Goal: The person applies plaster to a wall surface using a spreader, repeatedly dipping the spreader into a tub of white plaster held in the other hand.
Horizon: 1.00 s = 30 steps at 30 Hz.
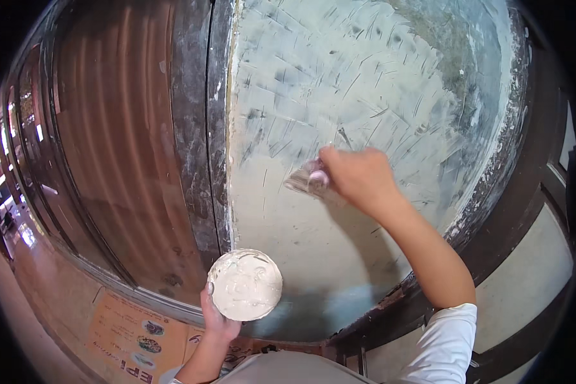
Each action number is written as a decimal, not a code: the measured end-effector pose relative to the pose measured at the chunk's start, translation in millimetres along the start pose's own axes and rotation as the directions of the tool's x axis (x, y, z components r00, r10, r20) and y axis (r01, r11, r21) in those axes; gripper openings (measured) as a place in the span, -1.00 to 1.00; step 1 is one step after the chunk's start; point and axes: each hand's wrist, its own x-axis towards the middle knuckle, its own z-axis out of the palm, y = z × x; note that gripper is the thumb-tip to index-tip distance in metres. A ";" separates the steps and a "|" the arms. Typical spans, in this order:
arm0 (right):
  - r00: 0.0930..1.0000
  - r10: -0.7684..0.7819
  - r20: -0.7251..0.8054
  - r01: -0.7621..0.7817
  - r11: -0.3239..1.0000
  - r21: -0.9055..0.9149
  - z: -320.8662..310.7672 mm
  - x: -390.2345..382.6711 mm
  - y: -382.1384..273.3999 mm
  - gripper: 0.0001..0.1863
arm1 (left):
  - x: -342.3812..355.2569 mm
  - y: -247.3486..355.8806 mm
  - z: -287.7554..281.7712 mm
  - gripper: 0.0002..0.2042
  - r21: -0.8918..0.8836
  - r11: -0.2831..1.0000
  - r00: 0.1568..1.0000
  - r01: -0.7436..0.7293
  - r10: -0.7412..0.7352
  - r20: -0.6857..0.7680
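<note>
In the fingers of the right hand (358,176), a putty knife (303,182) is gripped before the patchily coated wall (339,77); below, a tub (244,252) of pale paste (245,285) is gripped by those of the left hand (220,324).

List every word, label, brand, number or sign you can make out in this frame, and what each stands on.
Orange sheet, lower left: large dark lettering near the picture's bottom edge; wording withheld.
Same sheet, around the oval pictures: finer lines, too small or blurred to read.
Just to its right: more lettering, partly hidden, not legible.
Scraper and round container: no lettering shows.
</note>
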 end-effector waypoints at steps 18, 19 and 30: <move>0.971 0.196 -0.136 -0.215 0.965 -0.147 -26.3 -14.4 38.6 -0.75 | 9.3 -10.9 -0.6 -0.44 -0.003 0.998 0.998 0.057 -0.057 0.017; 0.957 0.239 -0.166 -0.265 0.952 -0.154 -33.1 -13.9 46.0 -0.71 | 9.7 -12.6 -1.4 -0.44 -0.007 0.998 0.998 0.060 -0.060 0.008; 0.992 0.093 -0.081 -0.096 0.995 -0.033 -14.1 -32.1 39.5 -0.69 | 4.9 -17.0 8.4 -0.43 -0.021 0.999 0.999 0.040 -0.040 0.019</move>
